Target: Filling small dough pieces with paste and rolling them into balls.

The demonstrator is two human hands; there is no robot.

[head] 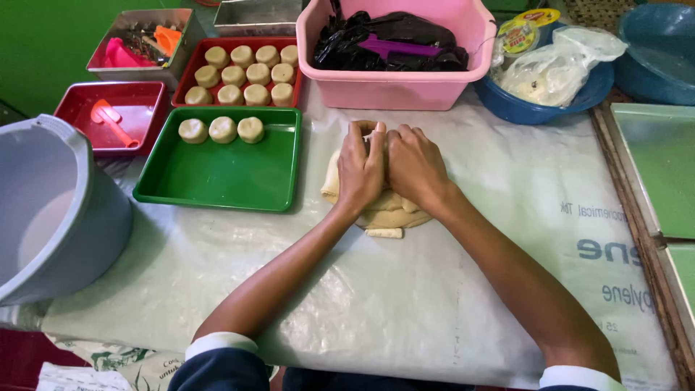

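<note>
Left hand and right hand, pressed together, seemingly pinch dough beside 3 pucks.

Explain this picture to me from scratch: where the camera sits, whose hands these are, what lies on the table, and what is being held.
There is no machine here. One camera, worn on a person's head, looks down at their own two bare hands. The left hand and right hand press side by side on a pale lump of dough, fingers curled onto it, on a plastic sheet covering the table. A small dough scrap lies just in front. To the left, a green tray carries three round dough pieces, a red tray behind it many more. Around these stand a grey bucket, a pink tub of dark things, and a blue bowl holding a plastic bag.
</note>
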